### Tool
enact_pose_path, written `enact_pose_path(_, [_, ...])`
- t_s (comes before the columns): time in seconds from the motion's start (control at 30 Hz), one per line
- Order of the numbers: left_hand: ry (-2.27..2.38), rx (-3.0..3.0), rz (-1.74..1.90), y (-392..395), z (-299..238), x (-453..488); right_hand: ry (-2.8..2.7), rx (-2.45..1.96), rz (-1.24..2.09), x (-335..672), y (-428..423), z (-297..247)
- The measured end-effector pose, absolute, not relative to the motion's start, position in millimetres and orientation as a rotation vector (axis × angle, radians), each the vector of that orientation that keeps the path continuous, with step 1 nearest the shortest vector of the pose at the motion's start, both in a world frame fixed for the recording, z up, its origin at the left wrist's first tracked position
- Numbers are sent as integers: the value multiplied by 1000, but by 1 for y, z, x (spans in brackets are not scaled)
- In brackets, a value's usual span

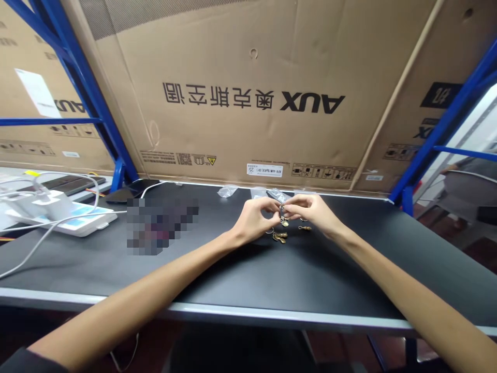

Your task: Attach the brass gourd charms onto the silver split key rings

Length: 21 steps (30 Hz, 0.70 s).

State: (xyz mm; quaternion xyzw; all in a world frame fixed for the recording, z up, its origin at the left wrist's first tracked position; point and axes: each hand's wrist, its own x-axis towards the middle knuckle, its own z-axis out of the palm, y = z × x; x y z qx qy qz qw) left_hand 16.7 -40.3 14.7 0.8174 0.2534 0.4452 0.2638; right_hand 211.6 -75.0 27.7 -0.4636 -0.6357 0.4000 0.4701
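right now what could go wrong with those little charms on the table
The small metal ring pinched between the left hand and right hand could slip and drop. The brass charms lying loose just below might get knocked and scatter. A small piece could also slide among the clear plastic bags near the table's back edge and be hard to spot.

Looks like a stockroom or warehouse-type work area: big cardboard AUX a/c cartons (248,93) sit in blue steel racks (77,77), w/ shipping labels & handling icons on them. A long black-topped workbench (330,269) runs right along the racks, w/ white cables (58,220) & a white plastic device (50,207) at its left end.
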Motion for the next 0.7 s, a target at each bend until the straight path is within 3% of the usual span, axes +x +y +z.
enact_pose_path(0.33, [692,2281,1260,-39,12,17,-1477,-1025,1099,213,-73,23])
enact_pose_path(0.7, [754,2253,1129,-33,10,14,-1893,-1028,488,212,-80,21])
